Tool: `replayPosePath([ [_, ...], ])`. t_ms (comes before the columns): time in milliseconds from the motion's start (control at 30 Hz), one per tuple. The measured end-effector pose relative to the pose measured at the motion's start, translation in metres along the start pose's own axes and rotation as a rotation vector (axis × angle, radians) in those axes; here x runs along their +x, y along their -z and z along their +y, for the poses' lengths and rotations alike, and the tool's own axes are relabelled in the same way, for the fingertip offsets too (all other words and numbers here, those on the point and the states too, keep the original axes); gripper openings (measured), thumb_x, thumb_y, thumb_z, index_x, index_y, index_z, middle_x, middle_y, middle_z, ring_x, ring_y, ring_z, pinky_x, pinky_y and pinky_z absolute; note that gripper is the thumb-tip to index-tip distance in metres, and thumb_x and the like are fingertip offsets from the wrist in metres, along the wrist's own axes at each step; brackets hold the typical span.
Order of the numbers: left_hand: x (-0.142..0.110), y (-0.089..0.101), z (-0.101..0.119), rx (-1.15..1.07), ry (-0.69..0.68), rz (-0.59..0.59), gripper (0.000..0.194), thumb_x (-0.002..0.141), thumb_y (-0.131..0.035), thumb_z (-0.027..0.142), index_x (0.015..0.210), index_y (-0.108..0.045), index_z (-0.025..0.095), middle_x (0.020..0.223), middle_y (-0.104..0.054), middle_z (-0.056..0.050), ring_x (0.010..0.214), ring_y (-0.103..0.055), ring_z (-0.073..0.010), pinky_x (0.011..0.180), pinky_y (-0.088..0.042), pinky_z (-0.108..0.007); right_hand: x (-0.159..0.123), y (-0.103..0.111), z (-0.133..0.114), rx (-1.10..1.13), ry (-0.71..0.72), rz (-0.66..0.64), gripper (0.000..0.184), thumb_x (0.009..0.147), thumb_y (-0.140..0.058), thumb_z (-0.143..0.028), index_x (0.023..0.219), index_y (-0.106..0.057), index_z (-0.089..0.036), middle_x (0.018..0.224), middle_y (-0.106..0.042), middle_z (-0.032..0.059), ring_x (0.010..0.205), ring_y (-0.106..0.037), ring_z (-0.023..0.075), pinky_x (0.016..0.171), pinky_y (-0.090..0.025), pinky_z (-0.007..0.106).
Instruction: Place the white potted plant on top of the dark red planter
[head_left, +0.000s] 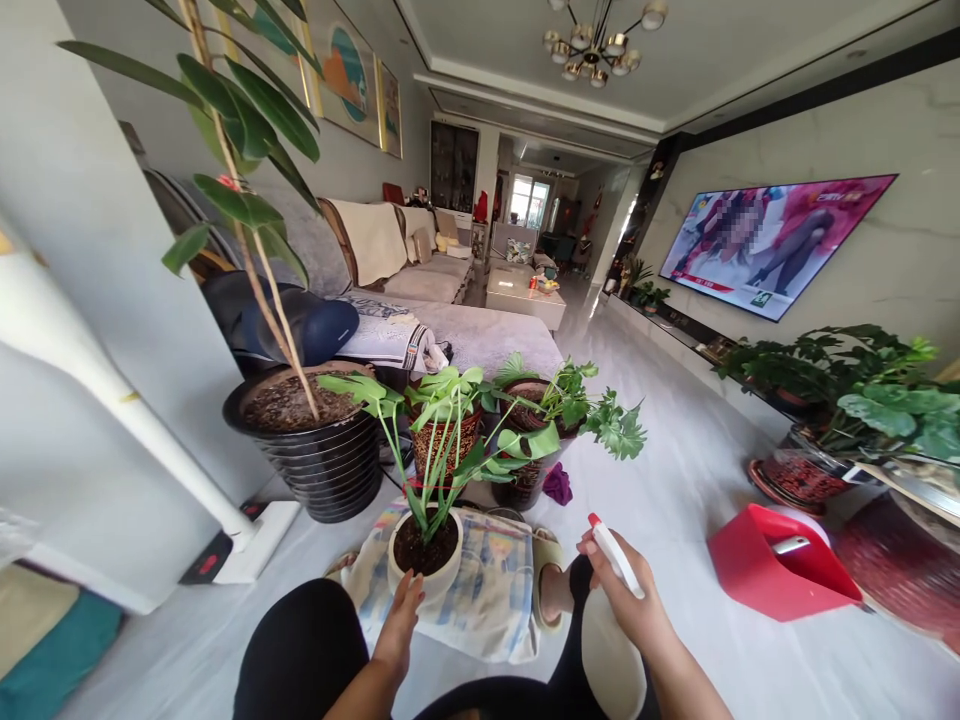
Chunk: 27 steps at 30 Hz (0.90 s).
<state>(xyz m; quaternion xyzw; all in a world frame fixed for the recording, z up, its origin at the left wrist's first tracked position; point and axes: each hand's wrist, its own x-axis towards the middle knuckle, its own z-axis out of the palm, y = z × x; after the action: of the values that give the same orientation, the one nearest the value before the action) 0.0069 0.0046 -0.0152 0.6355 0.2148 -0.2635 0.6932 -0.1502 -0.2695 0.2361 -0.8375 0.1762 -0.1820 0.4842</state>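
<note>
A white round pot [444,582] stands on a blue-and-white patterned cloth [499,590] between my feet. It holds dark soil and a leafy green plant [459,385] with long stems. My left hand [397,622] is at the pot's near side, fingers stretched out along its wall; I cannot tell if they press on it. In my right hand [634,592] is a white spray bottle [611,660] with a red nozzle tip, held by its neck, above my right leg. The fingers wrap round the sprayer head, and the trigger is partly hidden.
A ribbed black pot [322,470] with a tall plant stands to the left, beside a white floor cleaner [259,545]. Two more potted plants stand behind the white pot. A red container [772,575] sits on the right, near other plants. A sofa [480,330] lies beyond.
</note>
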Motion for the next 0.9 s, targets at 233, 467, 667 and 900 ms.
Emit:
replayPosePath([
  [233,-0.012,-0.001,0.011,-0.064,0.033,-0.041,0.062,0.103,-0.044,0.042,0.16,-0.032,0.019,0.164,-0.041,-0.017,0.151,-0.041,-0.0308,0.128,-0.023,-0.048,0.008,0.014,0.021,0.031,-0.116,0.126,0.05,0.089,-0.061,-0.068,0.087,-0.067,-0.018,0.083,-0.073,0.0072,0.058,-0.064,0.0183,0.06,-0.055,0.032],
  [467,-0.006,-0.002,0.005,-0.056,0.034,-0.036,0.063,0.104,-0.043,0.042,0.162,-0.029,0.019,0.164,-0.041,-0.016,0.151,-0.04,-0.0308,0.128,-0.023,-0.049,0.011,0.024,0.023,0.068,-0.167,0.228,0.058,0.082,-0.065,-0.071,0.095,-0.071,-0.016,0.079,-0.074,0.0065,0.053,-0.062,0.0178,0.057,-0.055,0.034],
  [667,0.012,0.006,-0.011,-0.046,0.001,-0.076,0.066,0.103,-0.045,0.048,0.161,-0.031,0.021,0.165,-0.04,-0.016,0.151,-0.04,-0.0339,0.128,-0.021,-0.055,0.014,0.024,0.036,0.098,-0.174,0.233,0.053,0.082,-0.067,-0.069,0.085,-0.069,-0.016,0.079,-0.074,0.0073,0.053,-0.063,0.0173,0.056,-0.055,0.033],
  [900,0.021,0.009,-0.018,0.007,-0.026,-0.053,0.071,0.099,-0.051,0.056,0.159,-0.034,0.023,0.162,-0.044,-0.018,0.148,-0.045,-0.0346,0.127,-0.025,-0.056,0.009,0.02,0.047,0.208,-0.209,0.22,0.051,0.082,-0.07,-0.066,0.084,-0.069,-0.016,0.073,-0.07,0.0052,0.055,-0.062,0.0175,0.053,-0.055,0.031],
])
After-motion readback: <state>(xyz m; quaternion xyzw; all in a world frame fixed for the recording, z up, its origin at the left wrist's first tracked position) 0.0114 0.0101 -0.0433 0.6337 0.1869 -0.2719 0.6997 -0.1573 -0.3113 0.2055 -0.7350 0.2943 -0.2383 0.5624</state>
